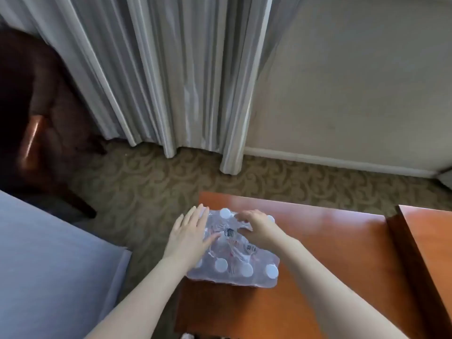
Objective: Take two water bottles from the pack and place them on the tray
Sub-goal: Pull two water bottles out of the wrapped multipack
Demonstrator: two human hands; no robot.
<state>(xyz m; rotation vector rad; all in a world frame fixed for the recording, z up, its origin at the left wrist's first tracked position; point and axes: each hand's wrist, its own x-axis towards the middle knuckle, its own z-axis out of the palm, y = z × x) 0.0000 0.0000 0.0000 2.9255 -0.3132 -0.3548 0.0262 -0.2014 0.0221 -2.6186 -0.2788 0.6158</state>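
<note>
A shrink-wrapped pack of water bottles [234,255] with white caps stands on the left end of an orange-brown wooden table [330,253]. My left hand [192,234] lies flat on the pack's left top, fingers spread. On the far right part of the top, my right hand [254,227] has its fingers curled and pinching at the plastic wrap. Several caps show along the near row. The bottles stay under the wrap. No tray is in view.
A second wooden surface [430,253] stands higher at the right of the table. A grey-blue bed or sofa edge [53,265] lies at the left. A dark chair [41,133], grey curtains [159,74] and patterned carpet [151,192] are beyond.
</note>
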